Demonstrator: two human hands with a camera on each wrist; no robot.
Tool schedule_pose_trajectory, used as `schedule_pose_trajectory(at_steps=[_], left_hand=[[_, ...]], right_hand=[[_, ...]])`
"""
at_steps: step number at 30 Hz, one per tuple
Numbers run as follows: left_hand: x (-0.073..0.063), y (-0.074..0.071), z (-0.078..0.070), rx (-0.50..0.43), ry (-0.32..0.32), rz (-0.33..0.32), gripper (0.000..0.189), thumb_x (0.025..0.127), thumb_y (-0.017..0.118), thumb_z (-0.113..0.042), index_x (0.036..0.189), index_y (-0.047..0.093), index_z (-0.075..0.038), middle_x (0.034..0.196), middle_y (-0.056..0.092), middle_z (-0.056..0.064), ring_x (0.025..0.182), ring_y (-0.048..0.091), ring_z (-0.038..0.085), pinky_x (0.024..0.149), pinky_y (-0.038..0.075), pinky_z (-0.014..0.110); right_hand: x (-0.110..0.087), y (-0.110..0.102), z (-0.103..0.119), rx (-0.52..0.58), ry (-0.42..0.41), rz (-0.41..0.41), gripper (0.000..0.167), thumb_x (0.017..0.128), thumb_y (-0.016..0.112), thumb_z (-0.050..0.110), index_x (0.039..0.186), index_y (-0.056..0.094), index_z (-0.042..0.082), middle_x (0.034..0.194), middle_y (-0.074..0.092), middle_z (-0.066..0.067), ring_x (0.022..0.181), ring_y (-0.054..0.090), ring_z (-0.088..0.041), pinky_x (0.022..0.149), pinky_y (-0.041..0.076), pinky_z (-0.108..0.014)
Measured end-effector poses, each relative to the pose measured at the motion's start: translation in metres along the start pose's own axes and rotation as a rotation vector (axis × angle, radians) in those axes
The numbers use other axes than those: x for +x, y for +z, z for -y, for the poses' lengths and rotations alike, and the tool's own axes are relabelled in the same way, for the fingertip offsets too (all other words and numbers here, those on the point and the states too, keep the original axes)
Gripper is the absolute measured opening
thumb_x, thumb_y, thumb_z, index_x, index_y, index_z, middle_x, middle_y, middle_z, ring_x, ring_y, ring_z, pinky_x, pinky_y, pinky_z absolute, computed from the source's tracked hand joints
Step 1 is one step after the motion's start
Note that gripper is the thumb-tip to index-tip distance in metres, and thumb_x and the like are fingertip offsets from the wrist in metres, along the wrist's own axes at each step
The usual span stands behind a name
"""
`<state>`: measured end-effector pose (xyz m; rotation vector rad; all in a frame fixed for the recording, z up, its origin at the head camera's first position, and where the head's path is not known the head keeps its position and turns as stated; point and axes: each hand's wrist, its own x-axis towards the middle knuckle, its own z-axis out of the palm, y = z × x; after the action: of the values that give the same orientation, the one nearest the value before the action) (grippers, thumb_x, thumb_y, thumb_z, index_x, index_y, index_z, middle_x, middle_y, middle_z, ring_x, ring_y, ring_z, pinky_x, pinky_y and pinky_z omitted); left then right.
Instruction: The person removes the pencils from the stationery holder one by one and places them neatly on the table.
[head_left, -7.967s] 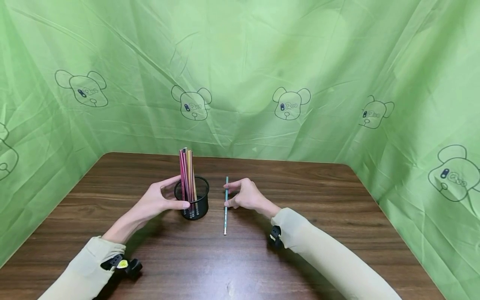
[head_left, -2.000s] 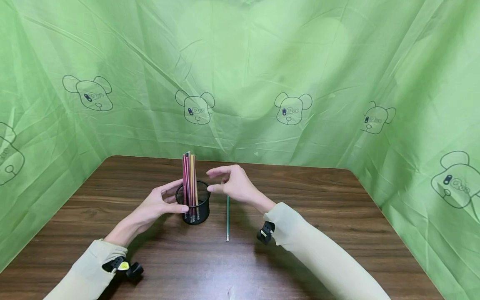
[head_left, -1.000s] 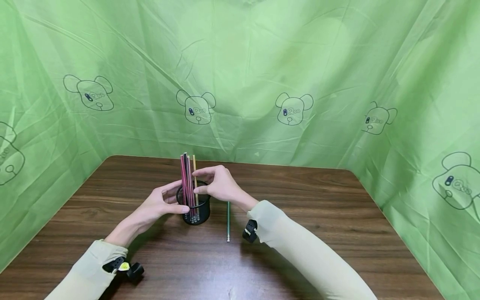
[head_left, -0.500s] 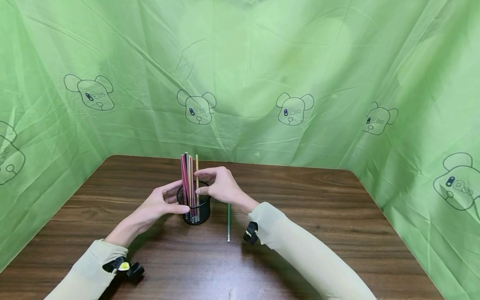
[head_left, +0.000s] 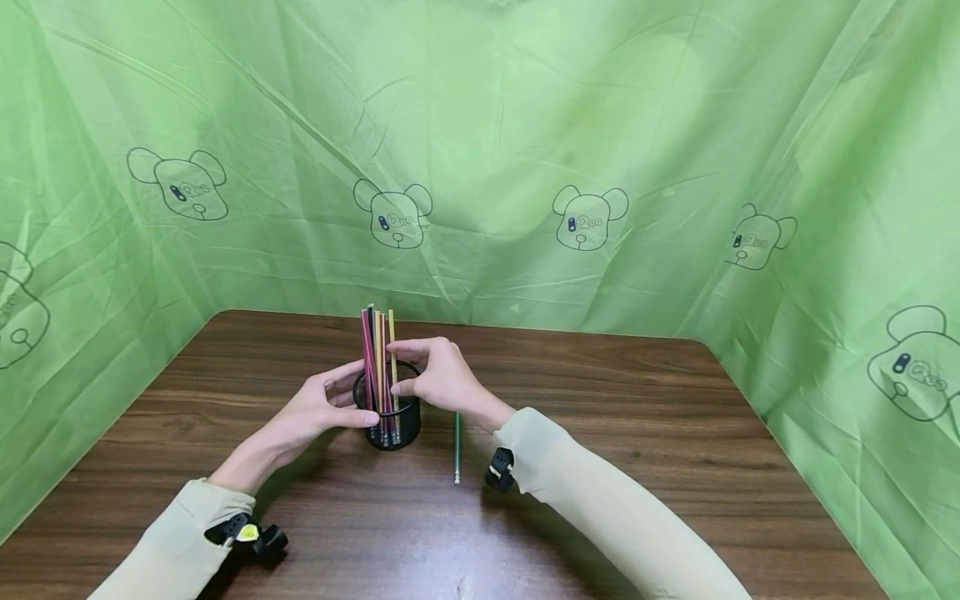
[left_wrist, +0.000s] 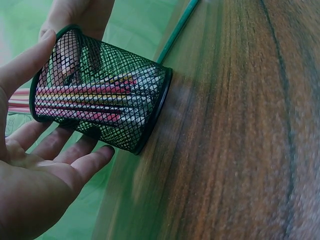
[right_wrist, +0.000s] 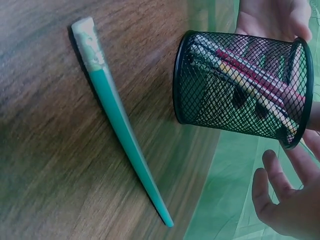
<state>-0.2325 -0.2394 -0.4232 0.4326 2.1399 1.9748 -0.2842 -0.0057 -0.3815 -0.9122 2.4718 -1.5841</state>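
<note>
A black mesh pencil cup (head_left: 406, 423) stands upright on the wooden table with several pencils (head_left: 368, 343) in it, mostly pink and yellow. My left hand (head_left: 321, 403) holds the cup from its left side, thumb at the front of the rim, fingers round the back. With thumb and fingertips at the cup's mouth, my right hand (head_left: 448, 377) pinches a yellow pencil (head_left: 392, 329) that still stands inside. A green pencil (right_wrist: 122, 132) lies on the table to the right of the cup, its eraser end toward me. The right wrist covers its far part in the head view.
The brown wooden table (head_left: 600, 400) has its far edge a little behind the cup. Green fabric (head_left: 487, 125) printed with bear heads hangs behind and on both sides. Each wrist wears a black strapped camera, one left (head_left: 266, 540), one right (head_left: 500, 469).
My right hand has left the green pencil on the table and moved left to the cup. It has taken hold of the yellow pencil and shifted it slightly. My left hand stays on the cup.
</note>
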Motion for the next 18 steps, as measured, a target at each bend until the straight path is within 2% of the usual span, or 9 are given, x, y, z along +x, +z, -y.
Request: schedule_pose_trajectory(at_steps=[5, 10, 14, 18], left_hand=[[0.0, 0.0, 0.0, 0.002, -0.003, 0.002, 0.092, 0.088, 0.084, -0.007, 0.164, 0.033, -0.001, 0.16, 0.043, 0.024, 0.139, 0.05, 0.038, 0.103, 0.047, 0.026], [0.0, 0.0, 0.001, 0.003, -0.005, -0.003, 0.092, 0.088, 0.084, -0.007, 0.164, 0.032, -0.001, 0.16, 0.043, 0.024, 0.14, 0.05, 0.039, 0.102, 0.047, 0.025], [0.0, -0.001, 0.002, 0.006, -0.003, -0.001, 0.092, 0.088, 0.084, -0.007, 0.164, 0.033, -0.002, 0.161, 0.042, 0.024, 0.14, 0.049, 0.04, 0.103, 0.047, 0.025], [0.0, -0.001, 0.001, 0.009, -0.004, 0.001, 0.092, 0.088, 0.084, -0.008, 0.164, 0.033, -0.003, 0.162, 0.041, 0.024, 0.141, 0.048, 0.041, 0.103, 0.047, 0.025]], right_hand=[[0.001, -0.001, 0.0, 0.011, -0.009, -0.014, 0.057, 0.079, 0.089, -0.004, 0.133, 0.072, 0.003, 0.12, 0.076, -0.011, 0.11, 0.072, -0.018, 0.098, 0.054, -0.031], [0.002, -0.004, 0.001, -0.045, -0.006, -0.068, 0.059, 0.079, 0.092, 0.002, 0.134, 0.073, 0.01, 0.109, 0.079, -0.008, 0.097, 0.075, -0.023, 0.084, 0.058, -0.032], [0.003, -0.007, -0.001, -0.057, -0.022, -0.117, 0.059, 0.078, 0.093, 0.003, 0.134, 0.074, 0.012, 0.114, 0.077, -0.007, 0.093, 0.075, -0.023, 0.073, 0.058, -0.027], [0.005, -0.011, -0.002, -0.02, -0.051, -0.142, 0.06, 0.078, 0.091, -0.001, 0.134, 0.074, 0.012, 0.12, 0.076, -0.009, 0.088, 0.076, -0.018, 0.068, 0.059, -0.028]])
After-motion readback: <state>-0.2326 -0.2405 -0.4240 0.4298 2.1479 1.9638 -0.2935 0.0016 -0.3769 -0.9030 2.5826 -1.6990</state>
